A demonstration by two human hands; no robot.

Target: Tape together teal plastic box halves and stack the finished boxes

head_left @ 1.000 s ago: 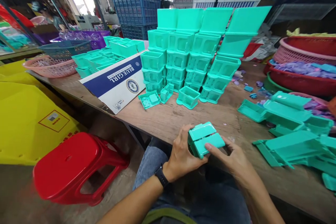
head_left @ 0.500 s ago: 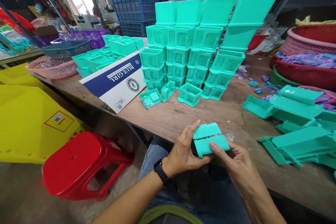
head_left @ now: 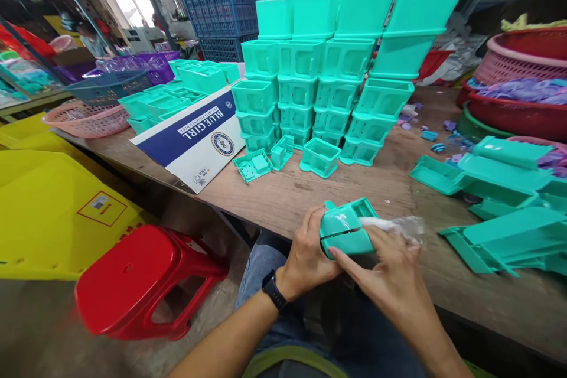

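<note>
The green case (head_left: 339,223) turns since the earlier frame, baring an opening on its far side, and a white piece (head_left: 372,222) with clear plastic (head_left: 410,227) shows beside it. Your left hand (head_left: 308,257) grips the case above the bench (head_left: 283,204) edge; keep that hold firm. Your right hand (head_left: 392,274) has its thumb on the case; whether its fingers close on the white piece, you cannot tell. Keep the plastic clear of the slit. Stacked green boxes (head_left: 297,91) stand beyond; loose green parts (head_left: 500,236) crowd your right.
</note>
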